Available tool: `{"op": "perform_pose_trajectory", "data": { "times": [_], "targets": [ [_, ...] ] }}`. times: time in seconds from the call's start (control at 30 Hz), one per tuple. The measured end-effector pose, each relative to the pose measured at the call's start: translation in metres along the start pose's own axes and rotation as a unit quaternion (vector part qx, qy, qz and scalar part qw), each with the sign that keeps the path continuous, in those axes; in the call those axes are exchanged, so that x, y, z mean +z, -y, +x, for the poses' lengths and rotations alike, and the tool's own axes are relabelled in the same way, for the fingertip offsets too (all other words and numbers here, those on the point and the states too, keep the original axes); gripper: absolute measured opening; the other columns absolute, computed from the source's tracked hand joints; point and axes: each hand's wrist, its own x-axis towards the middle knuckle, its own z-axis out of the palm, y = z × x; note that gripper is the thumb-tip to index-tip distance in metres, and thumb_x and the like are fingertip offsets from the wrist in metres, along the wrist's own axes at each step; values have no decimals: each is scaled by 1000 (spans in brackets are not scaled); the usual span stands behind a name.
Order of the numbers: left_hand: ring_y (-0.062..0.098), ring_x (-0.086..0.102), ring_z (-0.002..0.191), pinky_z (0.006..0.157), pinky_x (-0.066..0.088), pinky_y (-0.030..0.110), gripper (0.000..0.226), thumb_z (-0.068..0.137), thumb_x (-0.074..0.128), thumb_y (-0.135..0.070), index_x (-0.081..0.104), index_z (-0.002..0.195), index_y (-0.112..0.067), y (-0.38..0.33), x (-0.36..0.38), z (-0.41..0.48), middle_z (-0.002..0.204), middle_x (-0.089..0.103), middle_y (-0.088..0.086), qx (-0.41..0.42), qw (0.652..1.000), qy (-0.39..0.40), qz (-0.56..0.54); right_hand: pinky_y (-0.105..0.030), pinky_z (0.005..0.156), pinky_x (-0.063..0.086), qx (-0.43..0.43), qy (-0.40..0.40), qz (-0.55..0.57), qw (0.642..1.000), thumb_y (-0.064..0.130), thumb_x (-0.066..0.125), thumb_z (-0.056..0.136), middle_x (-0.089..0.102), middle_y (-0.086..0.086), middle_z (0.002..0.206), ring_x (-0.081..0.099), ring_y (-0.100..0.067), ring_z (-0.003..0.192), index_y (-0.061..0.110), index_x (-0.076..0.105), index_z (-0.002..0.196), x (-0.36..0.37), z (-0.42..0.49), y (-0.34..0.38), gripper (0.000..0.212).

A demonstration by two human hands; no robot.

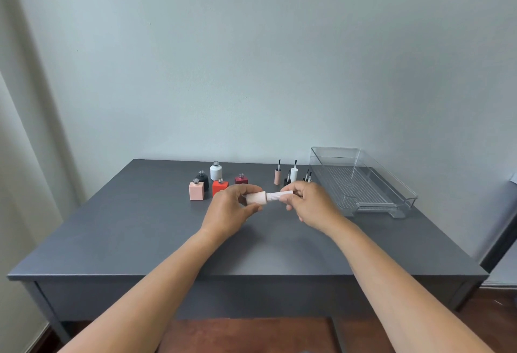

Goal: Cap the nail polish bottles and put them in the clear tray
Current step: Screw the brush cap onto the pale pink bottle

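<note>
Both hands work above the middle of the grey table (140, 229). The left hand (232, 207) is closed around a pale pink bottle (256, 197), held on its side above the table; the fingers cover the bottle's far end, so its full shape is not visible. The right hand (310, 201) is closed around a pale ribbed cap (279, 195) that meets the bottle's neck. Whether the cap is fully seated cannot be determined.

Behind the left hand stand five uncapped bottles: a pink square bottle (196, 190), a black bottle (202, 178), a white bottle (216, 171), a red bottle (220, 186) partly hidden by the hand, and a dark red bottle (241, 179).

Behind the right hand, caps stand brush-up: a pink cap (277, 176) and a white cap (293, 174) are clear. Further dark caps (307, 177) are largely hidden by the hand, and their number cannot be determined.

The clear tray (402, 185) sits at the right rear of the table, with no bottles in it.
</note>
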Motion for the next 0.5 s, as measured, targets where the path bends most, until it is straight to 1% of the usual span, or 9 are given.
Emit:
{"op": "perform_pose_trajectory", "data": {
  "times": [0.07, 0.13, 0.2, 0.27, 0.3, 0.33, 0.4, 0.5],
  "targets": [
    [-7, 60, 69, 77, 58, 26, 37, 79, 82, -17, 72, 113, -29, -1, 0, -1, 85, 64, -23, 9, 1000, 3, 20, -24, 53, 43, 4, 12, -21, 1000, 25, 60, 91, 67, 6, 66, 48, 2, 41, 33, 67, 84, -2, -1, 0, 12],
    [-7, 60, 72, 77, 56, 24, 36, 81, 81, -20, 72, 115, -28, -1, 0, -1, 89, 65, -21, 16, 999, 12, 42, -25, 57, 45, 0, 23, -43, 999, 26, 60, 92, 65, 9, 70, 55, -4, 52, 33, 66, 85, -4, -1, 0, 12],
    [-2, 60, 76, 80, 55, 26, 37, 85, 77, -22, 70, 120, -27, 0, -1, -2, 95, 66, -15, 20, 998, 27, 59, -27, 67, 44, -26, 27, -96, 995, 28, 62, 91, 64, 13, 84, 58, -10, 74, 33, 67, 95, -4, -3, -1, 8],
    [5, 61, 86, 84, 49, 23, 39, 88, 74, -24, 67, 126, -26, 0, -1, -3, 105, 68, -10, 35, 995, 36, 81, -28, 77, 43, -60, 30, -159, 985, 32, 64, 90, 63, 10, 102, 57, -12, 90, 30, 66, 112, -2, -5, 0, 22],
    [8, 61, 93, 86, 46, 23, 40, 89, 72, -24, 65, 129, -25, 0, -1, -3, 110, 68, -9, 46, 994, 39, 92, -30, 80, 44, -71, 31, -182, 980, 33, 63, 90, 63, 8, 105, 57, -15, 94, 29, 65, 115, -1, -6, 0, 25],
    [10, 60, 97, 88, 46, 24, 41, 90, 71, -25, 64, 131, -24, -1, -2, -3, 113, 67, -8, 56, 992, 42, 103, -33, 81, 46, -80, 29, -198, 976, 34, 61, 92, 62, 6, 104, 58, -18, 95, 28, 66, 114, 0, -6, 1, 23],
    [13, 60, 99, 91, 49, 30, 39, 91, 70, -26, 65, 130, -25, -3, -3, -2, 113, 67, -7, 67, 989, 49, 121, -38, 80, 49, -89, 24, -220, 971, 33, 57, 94, 63, 4, 100, 60, -22, 94, 28, 66, 111, 1, -8, 1, 20],
    [18, 61, 99, 89, 51, 37, 34, 91, 69, -25, 67, 125, -27, -4, -4, -3, 113, 68, -5, 80, 983, 59, 156, -40, 77, 50, -94, 20, -233, 968, 35, 54, 96, 64, 4, 98, 61, -24, 91, 27, 66, 109, 3, -11, 0, 19]
  ]
}}
